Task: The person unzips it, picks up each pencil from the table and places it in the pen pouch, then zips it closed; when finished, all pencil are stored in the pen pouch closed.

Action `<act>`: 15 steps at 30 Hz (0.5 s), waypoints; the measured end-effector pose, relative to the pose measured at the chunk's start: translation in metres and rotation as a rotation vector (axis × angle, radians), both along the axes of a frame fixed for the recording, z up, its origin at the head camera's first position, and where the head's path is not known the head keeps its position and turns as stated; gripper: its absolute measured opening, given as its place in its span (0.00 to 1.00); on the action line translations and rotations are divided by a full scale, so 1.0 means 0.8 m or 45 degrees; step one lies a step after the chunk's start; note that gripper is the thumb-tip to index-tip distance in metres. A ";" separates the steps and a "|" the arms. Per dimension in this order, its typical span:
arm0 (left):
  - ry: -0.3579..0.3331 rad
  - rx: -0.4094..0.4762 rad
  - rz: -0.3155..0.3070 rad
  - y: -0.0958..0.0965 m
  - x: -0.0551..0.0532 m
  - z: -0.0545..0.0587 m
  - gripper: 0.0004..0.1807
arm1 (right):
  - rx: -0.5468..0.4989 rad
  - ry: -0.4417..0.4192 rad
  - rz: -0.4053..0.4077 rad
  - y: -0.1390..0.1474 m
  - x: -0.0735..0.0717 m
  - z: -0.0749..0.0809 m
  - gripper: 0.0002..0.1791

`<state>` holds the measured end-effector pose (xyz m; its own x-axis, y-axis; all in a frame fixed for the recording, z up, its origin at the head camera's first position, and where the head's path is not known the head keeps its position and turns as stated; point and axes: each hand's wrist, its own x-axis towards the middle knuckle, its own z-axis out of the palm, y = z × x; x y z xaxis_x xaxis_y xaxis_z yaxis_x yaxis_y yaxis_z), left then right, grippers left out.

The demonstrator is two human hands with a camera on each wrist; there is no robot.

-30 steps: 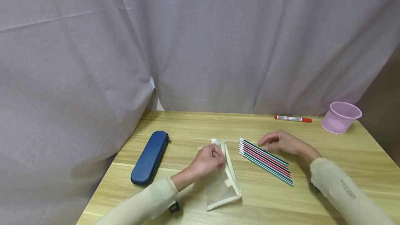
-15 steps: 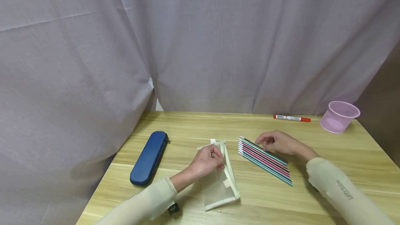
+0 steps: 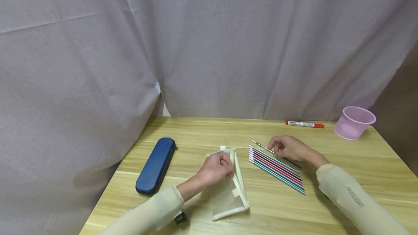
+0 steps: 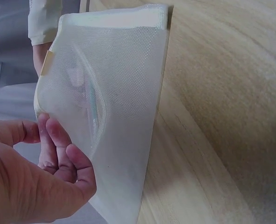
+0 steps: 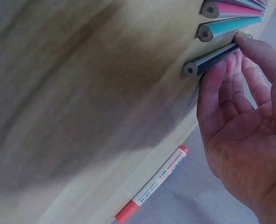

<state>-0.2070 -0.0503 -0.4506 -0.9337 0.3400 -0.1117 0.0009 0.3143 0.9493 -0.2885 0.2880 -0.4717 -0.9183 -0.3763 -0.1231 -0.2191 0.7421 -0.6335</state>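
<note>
My left hand point(image 3: 213, 169) pinches the zippered edge of a pale see-through mesh pouch point(image 3: 225, 200), which lies on the table. In the left wrist view the thumb and index finger meet at that edge and the mesh point(image 4: 123, 102) bulges a little. My right hand point(image 3: 289, 148) pinches a dark pencil point(image 5: 212, 60) between thumb and fingers; the middle of this pencil is hidden by the hand. It lies slightly apart from a slanted row of pencils point(image 3: 277, 171) in teal, black and pink, their white-tipped ends pointing to the pouch.
A blue zippered pencil case point(image 3: 156, 165) lies on the left of the wooden table point(image 3: 202, 130). At the back right are a red-capped marker point(image 3: 304, 124) and a pink mesh cup point(image 3: 354, 123). A grey curtain point(image 3: 212, 46) hangs behind the table edge.
My right hand has closed on the dark pencil at the row's far side and shifted it slightly away from the others. The left hand keeps its hold on the pouch.
</note>
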 end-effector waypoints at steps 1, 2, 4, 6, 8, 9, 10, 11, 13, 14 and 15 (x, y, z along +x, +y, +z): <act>0.000 0.000 -0.001 0.000 0.000 0.000 0.05 | 0.005 -0.002 -0.004 0.000 0.000 -0.001 0.14; 0.000 0.000 -0.002 -0.001 0.000 0.000 0.05 | 0.007 -0.001 -0.006 0.000 0.000 -0.001 0.14; 0.004 -0.003 -0.005 -0.001 0.000 -0.001 0.05 | 0.006 -0.004 -0.014 0.000 -0.001 -0.002 0.14; 0.005 -0.006 -0.007 -0.002 -0.001 0.000 0.06 | -0.003 -0.003 -0.013 0.001 -0.002 -0.002 0.14; 0.002 -0.005 -0.006 -0.001 0.000 0.001 0.06 | -0.017 -0.009 -0.012 0.001 -0.004 -0.002 0.14; 0.001 -0.005 -0.007 -0.001 0.000 0.001 0.06 | -0.022 -0.012 -0.011 0.001 -0.004 -0.002 0.14; -0.001 -0.007 -0.007 -0.002 0.000 0.001 0.06 | -0.023 -0.011 -0.010 0.001 -0.005 -0.001 0.14; 0.000 -0.008 -0.008 -0.002 0.000 0.001 0.06 | -0.015 0.001 -0.006 0.001 -0.005 0.000 0.14; -0.001 -0.011 -0.009 -0.002 0.000 0.001 0.06 | 0.017 0.041 0.000 -0.002 -0.004 0.004 0.13; 0.004 -0.015 -0.013 -0.002 0.000 0.000 0.06 | 0.041 0.072 0.006 -0.005 -0.002 0.006 0.13; 0.005 -0.019 -0.014 -0.003 0.000 -0.001 0.05 | 0.070 0.116 0.012 -0.007 0.000 0.010 0.13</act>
<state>-0.2073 -0.0526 -0.4516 -0.9303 0.3488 -0.1133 0.0082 0.3287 0.9444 -0.2885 0.2822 -0.4639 -0.9232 -0.3797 -0.0598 -0.2810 0.7727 -0.5692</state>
